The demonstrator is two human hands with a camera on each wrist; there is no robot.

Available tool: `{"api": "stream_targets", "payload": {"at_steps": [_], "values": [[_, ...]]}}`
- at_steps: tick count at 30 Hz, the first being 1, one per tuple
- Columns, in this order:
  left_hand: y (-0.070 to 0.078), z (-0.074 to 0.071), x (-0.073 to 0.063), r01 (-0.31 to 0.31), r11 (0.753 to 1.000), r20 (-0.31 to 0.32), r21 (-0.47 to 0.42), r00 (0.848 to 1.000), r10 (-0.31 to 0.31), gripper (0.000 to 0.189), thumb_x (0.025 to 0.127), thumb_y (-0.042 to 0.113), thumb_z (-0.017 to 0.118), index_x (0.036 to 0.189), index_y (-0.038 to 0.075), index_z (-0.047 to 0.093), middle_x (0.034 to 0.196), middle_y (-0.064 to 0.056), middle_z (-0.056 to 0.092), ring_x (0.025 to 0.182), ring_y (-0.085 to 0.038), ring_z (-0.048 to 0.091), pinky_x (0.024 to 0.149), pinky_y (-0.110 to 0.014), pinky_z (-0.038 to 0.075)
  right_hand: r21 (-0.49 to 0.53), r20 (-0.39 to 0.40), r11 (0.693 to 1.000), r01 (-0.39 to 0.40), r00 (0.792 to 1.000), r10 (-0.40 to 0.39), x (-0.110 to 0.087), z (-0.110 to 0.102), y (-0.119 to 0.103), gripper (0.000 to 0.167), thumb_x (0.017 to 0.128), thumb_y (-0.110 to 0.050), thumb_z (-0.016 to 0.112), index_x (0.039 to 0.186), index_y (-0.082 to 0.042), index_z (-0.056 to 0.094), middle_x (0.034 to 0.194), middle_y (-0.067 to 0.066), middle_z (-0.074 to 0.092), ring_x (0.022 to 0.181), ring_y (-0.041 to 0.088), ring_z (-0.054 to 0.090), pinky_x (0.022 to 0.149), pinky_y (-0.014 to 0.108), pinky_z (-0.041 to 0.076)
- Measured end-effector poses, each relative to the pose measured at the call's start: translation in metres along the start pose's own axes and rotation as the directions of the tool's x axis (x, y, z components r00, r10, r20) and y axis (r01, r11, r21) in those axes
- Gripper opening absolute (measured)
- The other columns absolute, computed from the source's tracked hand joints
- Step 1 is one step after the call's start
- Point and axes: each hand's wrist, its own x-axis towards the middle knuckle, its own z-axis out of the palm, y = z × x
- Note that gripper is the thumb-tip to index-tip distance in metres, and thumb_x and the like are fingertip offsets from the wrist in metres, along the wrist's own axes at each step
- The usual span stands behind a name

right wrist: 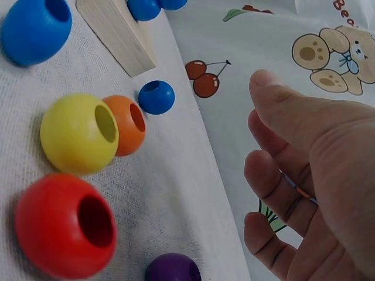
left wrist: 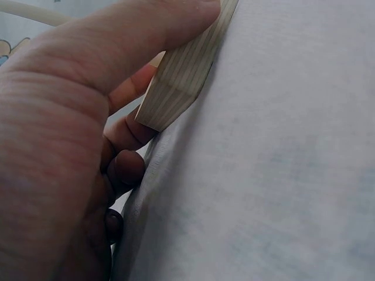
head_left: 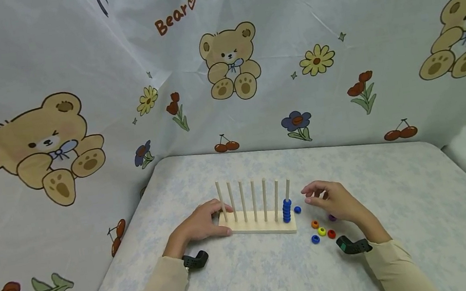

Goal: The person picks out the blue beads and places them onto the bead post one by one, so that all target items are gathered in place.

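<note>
A wooden peg board (head_left: 257,229) stands on the table with several upright pegs in a row. Blue beads (head_left: 287,211) are stacked on its rightmost peg. My left hand (head_left: 199,222) grips the board's left end, thumb along the front and fingers behind; the left wrist view shows the layered edge of the base (left wrist: 183,73) between them. To the right of the board, my right hand (head_left: 335,201) hovers over the table with loosely bent fingers and nothing in them. A loose blue bead (head_left: 297,209) lies between that hand and the board's right end.
Near the right hand lie an orange bead (head_left: 315,224), a yellow bead (head_left: 321,231), a red bead (right wrist: 64,228), another blue bead (head_left: 315,239) and a purple bead (right wrist: 173,269). A bear-printed cloth (head_left: 268,13) hangs behind the table's far edge.
</note>
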Motion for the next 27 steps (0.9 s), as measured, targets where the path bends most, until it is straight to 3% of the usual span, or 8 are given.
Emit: {"api": "stream_targets", "payload": {"at_steps": [16,22,27], "values": [[-0.002,-0.001,-0.001,0.005,1.000,-0.002,0.010,1.000,-0.005,0.050,0.074,0.049,0.087,0.117,0.042,0.063,0.121,0.017,0.058,0.109,-0.011,0.053,0.098,-0.039,0.042,0.018,0.106,1.000,-0.020,0.994,0.018,0.002,0.011,0.005,0.022,0.093,-0.020,0.073,0.115,-0.019,0.071,0.096,-0.007,0.068,0.087,0.010,0.058,0.072,0.027,0.047],[-0.001,0.000,-0.001,0.006,1.000,0.002,0.002,1.000,-0.006,0.050,0.074,0.050,0.087,0.116,0.043,0.062,0.123,0.015,0.058,0.109,-0.012,0.053,0.097,-0.039,0.044,0.017,0.137,1.000,0.019,0.990,-0.021,0.000,0.015,0.006,0.023,0.093,-0.020,0.073,0.115,-0.020,0.070,0.096,-0.010,0.067,0.088,0.008,0.059,0.079,0.029,0.049],[-0.001,0.001,0.000,0.011,1.000,-0.003,0.023,1.000,-0.011,0.050,0.073,0.051,0.087,0.117,0.044,0.062,0.122,0.016,0.057,0.108,-0.011,0.053,0.097,-0.037,0.043,0.020,0.143,0.999,0.044,0.989,-0.046,0.001,0.017,0.008,0.022,0.093,-0.020,0.073,0.114,-0.020,0.070,0.093,-0.011,0.066,0.085,0.008,0.059,0.076,0.027,0.050]]}}
